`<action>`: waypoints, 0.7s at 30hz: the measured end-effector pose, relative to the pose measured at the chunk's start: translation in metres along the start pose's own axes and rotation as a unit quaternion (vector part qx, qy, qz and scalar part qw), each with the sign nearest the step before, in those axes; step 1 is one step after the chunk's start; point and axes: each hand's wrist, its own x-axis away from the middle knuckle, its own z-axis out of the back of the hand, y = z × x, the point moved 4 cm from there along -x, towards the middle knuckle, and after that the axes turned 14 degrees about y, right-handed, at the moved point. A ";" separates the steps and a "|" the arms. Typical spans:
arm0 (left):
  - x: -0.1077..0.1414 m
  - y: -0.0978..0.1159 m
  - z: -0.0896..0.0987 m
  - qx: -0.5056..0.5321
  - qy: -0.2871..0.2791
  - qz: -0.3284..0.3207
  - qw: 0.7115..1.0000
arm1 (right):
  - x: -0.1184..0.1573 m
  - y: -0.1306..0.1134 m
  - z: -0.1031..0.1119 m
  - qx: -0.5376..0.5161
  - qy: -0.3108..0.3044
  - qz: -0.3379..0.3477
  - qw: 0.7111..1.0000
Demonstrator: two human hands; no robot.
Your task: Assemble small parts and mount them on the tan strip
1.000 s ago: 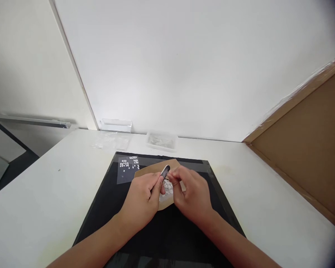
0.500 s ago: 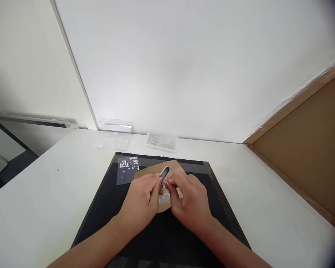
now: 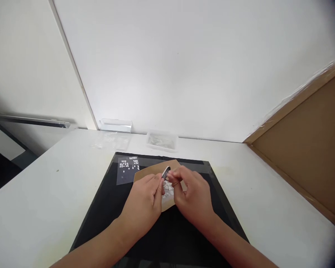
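Between thumb and fingers, my left hand (image 3: 145,195) holds a small oblong piece (image 3: 165,172), dark on its face with a pale edge. Its lower part is hidden by the fingers. My right hand (image 3: 194,191) is closed in a pinch close to the piece's right side; whatever the fingertips may hold is too small to make out. Beneath both hands lies a brown sheet (image 3: 156,167), and a heap of small white bits (image 3: 168,189) shows on it between the hands. Left of it is a see-through sheet (image 3: 123,179) bearing rows of small white squares.
A black mat (image 3: 167,230) lies under everything on the white table (image 3: 268,193). Along the back wall stand a clear tray (image 3: 162,142) with pale contents, clear plastic bags (image 3: 111,140) and a clear box (image 3: 115,125). A brown cardboard panel (image 3: 304,149) rises at the right.
My right hand has shifted slightly right and up, its fingers more curled. The oblong piece has turned more edge-on, and more of the white bits shows.
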 end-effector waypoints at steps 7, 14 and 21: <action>0.005 0.003 -0.001 -0.041 0.018 -0.046 0.998 | -0.002 -0.003 0.003 -0.004 0.002 0.011 1.000; 0.005 0.001 0.001 -0.061 0.037 -0.063 0.995 | 0.004 -0.006 0.001 -0.026 -0.008 0.020 0.999; 0.002 0.003 0.004 -0.049 0.025 -0.044 0.997 | 0.000 -0.005 0.001 -0.044 -0.009 0.022 0.999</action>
